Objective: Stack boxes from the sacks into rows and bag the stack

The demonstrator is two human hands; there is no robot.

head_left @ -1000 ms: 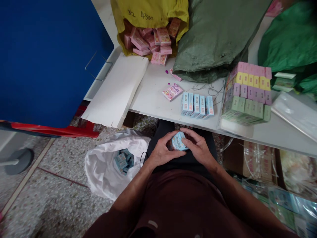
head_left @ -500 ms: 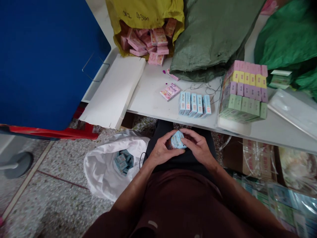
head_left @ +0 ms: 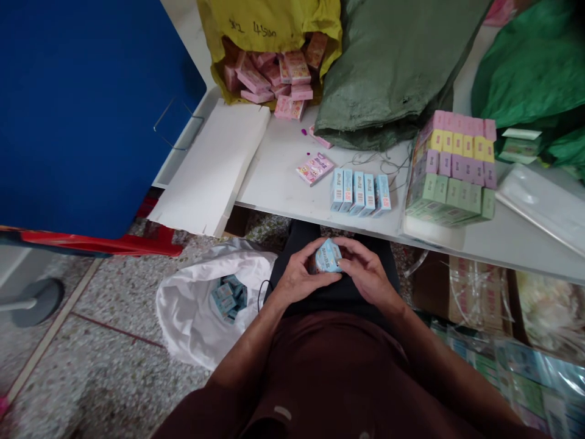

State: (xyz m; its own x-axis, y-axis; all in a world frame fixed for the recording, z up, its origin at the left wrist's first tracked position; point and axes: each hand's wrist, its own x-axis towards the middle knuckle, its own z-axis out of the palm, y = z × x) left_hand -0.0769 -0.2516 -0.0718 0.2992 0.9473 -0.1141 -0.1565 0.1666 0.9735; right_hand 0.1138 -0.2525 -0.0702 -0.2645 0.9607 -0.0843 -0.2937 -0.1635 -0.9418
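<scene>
Over my lap, both hands hold a small light-blue printed box [head_left: 328, 256]. My left hand [head_left: 299, 275] wraps around its left side and lower edge, closed on it. On the other side, my right hand [head_left: 365, 268] grips the right edge, with the thumb across the front corner. Just beyond, several blue boxes [head_left: 359, 192] stand upright in a row at the table's front edge. A pink-purple box [head_left: 315, 168] lies flat to their left. More blue boxes [head_left: 228, 297] fill the bottom of a white sack [head_left: 183, 305] on the floor at my left.
Stacked pink, yellow, purple and green boxes [head_left: 457, 164] stand at the table's right. A yellow bag [head_left: 274, 18] spills pink boxes [head_left: 269, 73]. Dark green sacking [head_left: 388, 67] lies behind the row. White board [head_left: 210, 164] overhangs the table's left edge, near a blue panel [head_left: 91, 110].
My right thumb has shifted slightly down along the blue box, showing more of its front corner. Both hands stay in the same place around it.
</scene>
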